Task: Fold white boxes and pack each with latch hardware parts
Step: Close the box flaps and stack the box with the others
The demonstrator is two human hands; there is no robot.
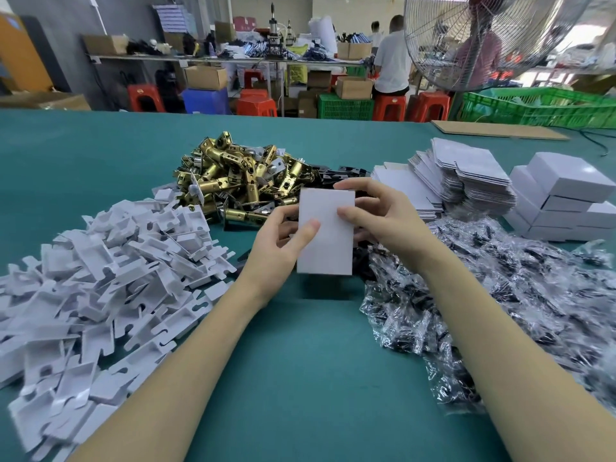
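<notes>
Both hands hold one white box (326, 230) just above the green table (293, 378) at centre: the left hand (283, 243) pinches its 9 o'clock edge, the right hand (376, 215) its 3 o'clock edge. Folding or closing seems in hand; which, I cannot tell. Next probably calls for brass latches (240, 176) at 12 o'clock, or stacking on finished boxes (563, 198) at 2 o'clock.

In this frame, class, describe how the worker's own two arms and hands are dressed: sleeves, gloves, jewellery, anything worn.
Nothing worn shows. The left hand and right hand are bare, with no gloves, rings or watch. Both forearms are uncovered to the frame's bottom edge, so no sleeve is visible. The nails look short and unpainted.
</notes>
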